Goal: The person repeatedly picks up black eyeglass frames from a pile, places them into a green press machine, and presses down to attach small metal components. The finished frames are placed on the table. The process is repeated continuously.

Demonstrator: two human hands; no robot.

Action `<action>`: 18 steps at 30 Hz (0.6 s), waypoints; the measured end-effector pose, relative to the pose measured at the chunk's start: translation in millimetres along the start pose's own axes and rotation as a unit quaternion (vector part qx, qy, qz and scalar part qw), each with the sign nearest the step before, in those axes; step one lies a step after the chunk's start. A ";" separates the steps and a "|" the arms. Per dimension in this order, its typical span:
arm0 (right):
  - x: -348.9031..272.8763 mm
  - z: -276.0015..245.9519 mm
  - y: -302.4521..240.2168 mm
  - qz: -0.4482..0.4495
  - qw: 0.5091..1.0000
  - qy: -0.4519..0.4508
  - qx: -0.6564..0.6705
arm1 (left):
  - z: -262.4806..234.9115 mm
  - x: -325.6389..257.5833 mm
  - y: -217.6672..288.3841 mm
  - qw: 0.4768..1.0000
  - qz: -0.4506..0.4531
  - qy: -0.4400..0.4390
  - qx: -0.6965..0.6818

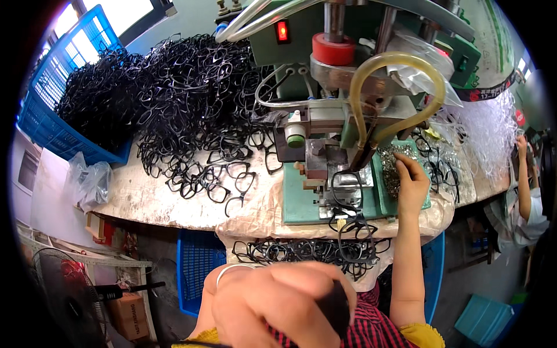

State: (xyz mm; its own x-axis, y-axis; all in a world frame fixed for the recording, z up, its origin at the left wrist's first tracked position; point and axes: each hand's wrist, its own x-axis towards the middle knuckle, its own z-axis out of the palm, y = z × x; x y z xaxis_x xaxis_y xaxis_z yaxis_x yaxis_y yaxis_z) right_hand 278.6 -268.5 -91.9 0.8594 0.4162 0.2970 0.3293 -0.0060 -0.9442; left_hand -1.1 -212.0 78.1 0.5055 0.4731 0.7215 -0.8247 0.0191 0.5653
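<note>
My left hand is raised close to the camera at the bottom of the view, its fingers curled around a small black object that I cannot identify. My right hand reaches to the green press machine, fingertips touching a pile of small metal parts on the machine's green base. A black eyeglass frame lies on the metal fixture just left of that hand. More black frames lie along the bench's front edge below.
A big heap of black eyeglass frames covers the bench's left, spilling from a blue crate. A yellowish hose loops off the machine. Another person works at far right. A fan stands lower left.
</note>
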 end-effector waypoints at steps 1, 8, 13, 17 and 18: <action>-6.3 -4.6 -3.8 -0.018 0.999 -0.001 -0.030 | -17.5 6.2 -4.2 0.995 0.025 -0.094 -0.014; -45.1 -60.1 3.2 -0.013 0.996 0.057 -0.067 | -36.8 -12.2 8.2 0.990 -0.013 -0.139 0.024; -36.9 -25.6 -57.4 -0.107 0.991 -0.061 -0.045 | -32.9 -10.4 15.0 0.992 -0.057 -0.100 0.057; -20.4 26.4 -74.7 -0.078 0.990 -0.079 0.093 | -61.7 -5.6 -10.7 0.994 -0.036 0.011 0.099; -20.0 31.7 -70.2 -0.049 0.988 -0.099 0.110 | -71.2 -11.6 -25.7 0.977 -0.071 0.129 0.152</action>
State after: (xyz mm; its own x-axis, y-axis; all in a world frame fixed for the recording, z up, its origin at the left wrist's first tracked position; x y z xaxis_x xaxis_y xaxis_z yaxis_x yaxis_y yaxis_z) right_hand 225.9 -247.6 -36.1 0.7272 0.5746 0.3756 0.2961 0.2311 -0.9268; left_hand -3.9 -155.2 26.7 0.4964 0.6914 0.5248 -0.6182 -0.1429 0.7730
